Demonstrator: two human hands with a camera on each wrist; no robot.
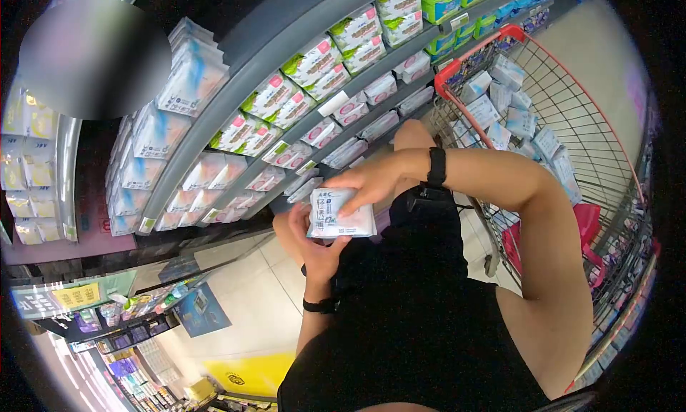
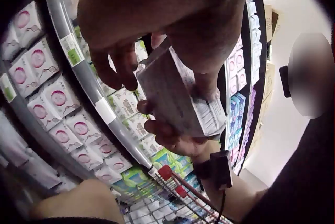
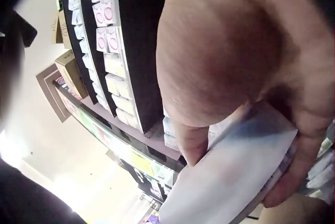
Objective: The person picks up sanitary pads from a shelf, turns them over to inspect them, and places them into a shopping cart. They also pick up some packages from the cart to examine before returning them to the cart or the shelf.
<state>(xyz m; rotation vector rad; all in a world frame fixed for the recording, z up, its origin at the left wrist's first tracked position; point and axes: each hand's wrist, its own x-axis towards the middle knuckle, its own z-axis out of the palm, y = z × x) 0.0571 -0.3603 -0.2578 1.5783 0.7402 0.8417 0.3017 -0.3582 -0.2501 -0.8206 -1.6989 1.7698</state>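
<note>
A soft white packet of sanitary pads [image 1: 344, 213], printed with dark characters and a blue and pink tint, is held between both hands above the lap. My left hand [image 1: 319, 256] grips its left and lower edges, with the thumb along the bottom. From above, my right hand [image 1: 371, 180] holds the upper right part, thumb over the printed face. In the left wrist view the packet [image 2: 170, 96] is tilted with its side turned to the camera. The right wrist view has the pale face of the packet [image 3: 235, 166] between thumb and fingers.
Curved grey shelves [image 1: 246, 90] carry rows of packets in front and to the left. Green-and-white packs [image 1: 311, 60] fill the middle rows. A red-rimmed wire shopping cart [image 1: 449, 75] stands at the right, holding many white packets [image 1: 522, 122] and a pink bag [image 1: 588, 222].
</note>
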